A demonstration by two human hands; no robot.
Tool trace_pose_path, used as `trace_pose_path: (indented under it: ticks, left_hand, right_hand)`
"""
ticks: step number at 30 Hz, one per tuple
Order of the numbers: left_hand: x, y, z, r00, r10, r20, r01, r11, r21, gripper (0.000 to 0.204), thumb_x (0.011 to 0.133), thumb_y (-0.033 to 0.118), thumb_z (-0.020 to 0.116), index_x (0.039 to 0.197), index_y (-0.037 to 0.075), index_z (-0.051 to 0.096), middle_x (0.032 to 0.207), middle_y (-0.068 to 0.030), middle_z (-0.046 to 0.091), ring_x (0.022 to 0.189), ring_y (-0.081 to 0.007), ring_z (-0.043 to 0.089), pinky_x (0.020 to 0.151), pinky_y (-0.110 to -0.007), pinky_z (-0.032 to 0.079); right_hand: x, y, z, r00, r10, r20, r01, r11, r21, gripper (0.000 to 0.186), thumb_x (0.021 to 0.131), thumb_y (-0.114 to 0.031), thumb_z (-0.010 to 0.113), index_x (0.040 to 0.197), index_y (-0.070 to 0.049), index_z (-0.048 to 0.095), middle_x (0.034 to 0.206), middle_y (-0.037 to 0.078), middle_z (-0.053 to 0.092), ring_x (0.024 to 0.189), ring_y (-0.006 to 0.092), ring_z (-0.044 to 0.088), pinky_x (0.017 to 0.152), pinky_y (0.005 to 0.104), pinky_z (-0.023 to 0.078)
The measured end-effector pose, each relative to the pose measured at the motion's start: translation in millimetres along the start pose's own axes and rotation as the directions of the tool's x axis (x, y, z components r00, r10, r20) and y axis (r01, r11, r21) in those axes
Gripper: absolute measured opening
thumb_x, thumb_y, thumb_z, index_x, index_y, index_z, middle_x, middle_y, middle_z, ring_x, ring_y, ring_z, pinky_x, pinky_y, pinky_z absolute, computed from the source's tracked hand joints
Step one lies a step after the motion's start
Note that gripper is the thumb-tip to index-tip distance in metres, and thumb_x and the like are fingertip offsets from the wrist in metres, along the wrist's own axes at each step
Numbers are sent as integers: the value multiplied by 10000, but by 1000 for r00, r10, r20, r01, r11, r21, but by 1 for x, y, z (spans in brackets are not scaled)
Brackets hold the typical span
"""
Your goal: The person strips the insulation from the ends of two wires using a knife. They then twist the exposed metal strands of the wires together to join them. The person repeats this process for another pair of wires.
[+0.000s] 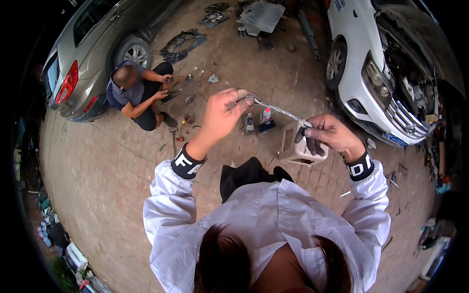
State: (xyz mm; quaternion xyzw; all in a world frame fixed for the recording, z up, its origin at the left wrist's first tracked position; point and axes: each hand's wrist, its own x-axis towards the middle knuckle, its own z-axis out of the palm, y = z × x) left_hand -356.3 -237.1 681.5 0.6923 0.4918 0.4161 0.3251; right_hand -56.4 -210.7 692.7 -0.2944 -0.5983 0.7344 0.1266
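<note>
A length of twisted grey wire (pixel 281 111) stretches between my two hands, sagging a little toward the right. My left hand (pixel 225 111) pinches its left end between thumb and fingers. At the other end, my right hand (pixel 328 133) grips the wire with thumb and fingers, and its fingertips are dark with grime. Behind and below the right hand stands a beige plastic stool (pixel 298 155), partly covered by that hand. Just past the wire, a bottle with a red cap (pixel 266 114) stands on the brick floor.
A co-worker (pixel 137 93) squats by the grey car (pixel 97 53) at the left. A white car (pixel 376 83) with its bonnet raised stands at the right. A hammer (pixel 173 139), a black fan shroud (pixel 181 45) and a clear plastic sheet (pixel 261 17) lie on the floor ahead.
</note>
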Motion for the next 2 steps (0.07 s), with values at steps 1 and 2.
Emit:
trace_pose_path:
  ticks: [1,2]
  left_hand:
    - [1,-5,1,998,-59,13,59,998,-33,191,912,183,582,964,40,697,932,-79,696,922,-246,648,849,-349,464]
    - [3,-13,3,993,-118,28,119,991,-65,194,926,182,570,962,40,697,948,-80,697,935,-243,647,850,-346,464]
  right_hand:
    - [2,-1,0,999,-28,-26,25,994,-102,217,951,-177,555,969,25,633,657,74,641,493,106,584,438,220,440]
    - [4,-3,1,998,-35,-44,27,985,-170,219,958,-185,543,990,12,633,649,64,636,509,112,596,451,217,449]
